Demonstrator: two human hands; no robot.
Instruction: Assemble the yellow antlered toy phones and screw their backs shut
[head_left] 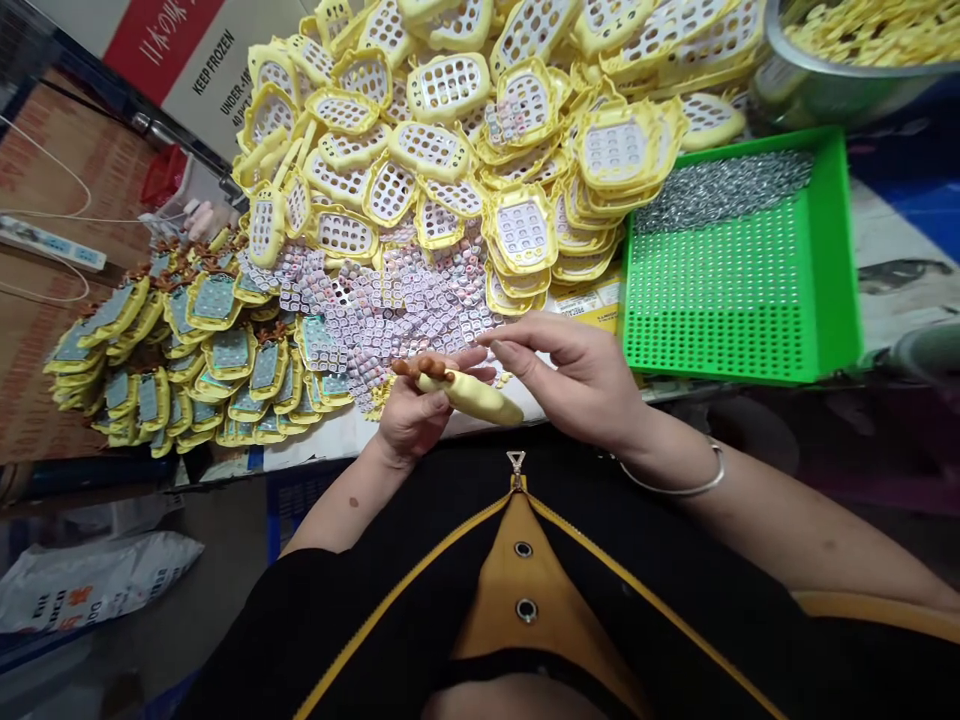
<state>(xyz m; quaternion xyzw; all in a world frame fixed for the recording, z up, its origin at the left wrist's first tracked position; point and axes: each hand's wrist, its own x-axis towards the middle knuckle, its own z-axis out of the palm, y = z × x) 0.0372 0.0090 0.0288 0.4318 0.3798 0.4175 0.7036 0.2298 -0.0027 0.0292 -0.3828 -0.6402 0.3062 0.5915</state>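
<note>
Left hand (pixel 412 415) grips yellow shell (pixel 486 402) by the end with brown knobs (pixel 424 369)

Shell sits above the near edge of the worktable (pixel 319 440), tilted, smooth side toward the body; far face hidden. Left thumb closes on the near side, fingers behind. Right hand (pixel 589 375) hovers just beside, thumb and forefinger drawn close; cannot tell whether anything small is pinched there.

Judgement: holding the knobbed end leaves the longer body free for the right hand; sound hold. Left fingers spread behind would give firmer backing. Light pressure, far face level, in case loose bits lie in it. Both hands best over the worktable, so a dropped piece lands within reach.

Just beyond the hands: heaped button sheets (pixel 420 310), small and easily snagged by a sleeve or fingertip. Behind these, piled yellow frames (pixel 525 235) with white grid panels. Off left, stacks of grey-faced units (pixel 214 300). Off right, green tray (pixel 834 260); small metal pieces (pixel 727 190), likely screws, banked at its far end. Past that, metal bowl (pixel 772 55) of yellow bits (pixel 877 35).
</note>
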